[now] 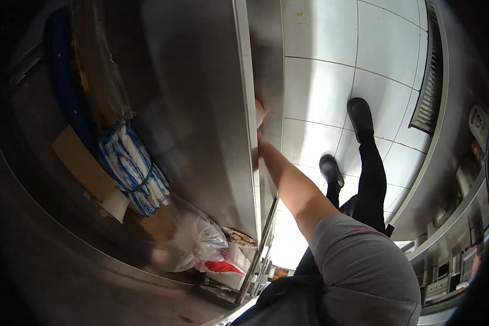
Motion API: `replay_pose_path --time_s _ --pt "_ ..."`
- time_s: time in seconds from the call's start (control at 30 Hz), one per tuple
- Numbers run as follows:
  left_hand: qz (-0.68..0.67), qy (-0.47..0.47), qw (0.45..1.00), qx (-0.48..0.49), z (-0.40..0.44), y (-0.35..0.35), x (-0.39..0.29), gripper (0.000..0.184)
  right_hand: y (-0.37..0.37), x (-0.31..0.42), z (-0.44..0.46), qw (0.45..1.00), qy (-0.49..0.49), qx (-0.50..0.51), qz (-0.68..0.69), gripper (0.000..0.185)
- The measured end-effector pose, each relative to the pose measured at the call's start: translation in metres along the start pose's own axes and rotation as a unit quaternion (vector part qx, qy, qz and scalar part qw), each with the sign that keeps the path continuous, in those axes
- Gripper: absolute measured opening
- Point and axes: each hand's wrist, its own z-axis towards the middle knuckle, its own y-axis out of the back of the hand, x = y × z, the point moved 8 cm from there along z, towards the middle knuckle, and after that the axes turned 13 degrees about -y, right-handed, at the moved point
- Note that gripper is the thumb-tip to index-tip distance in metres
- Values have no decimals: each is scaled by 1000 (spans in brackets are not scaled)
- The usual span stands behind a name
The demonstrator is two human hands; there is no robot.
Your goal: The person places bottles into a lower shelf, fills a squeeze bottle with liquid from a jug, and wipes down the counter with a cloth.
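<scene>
My right arm, in a grey sleeve, reaches to the front edge of a metal shelf (201, 81). My right hand (259, 117) is at that edge, mostly hidden behind it, so its fingers do not show. Low on the left, my left hand (160, 256) is smeared by motion and in shadow. It is beside a clear plastic bag (204, 239); whether it touches the bag I cannot tell. Just above lies a bundle of white and blue plastic packets (133, 168) tied with a green band, with a piece of brown cardboard (84, 163) next to it.
Dark blue material (65, 70) and a plastic-wrapped brown stack (100, 76) lie farther up the shelf. A red and white item (225, 265) is near the bag. White floor tiles (320, 87) run to a floor grate (426, 103); another metal counter (445, 179) stands at right.
</scene>
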Motion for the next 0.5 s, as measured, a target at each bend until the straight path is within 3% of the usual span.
replay_pose_path --time_s 0.33,0.43,0.5 --pt "-26 -2 1000 -17 -6 0 2 66 -58 32 -47 964 -28 260 -36 104" --pt "-44 5 998 -32 -14 2 3 67 -51 42 -76 952 -27 286 -104 102" --pt "-57 10 997 -49 -21 3 4 67 -29 54 -99 954 27 241 -174 101"
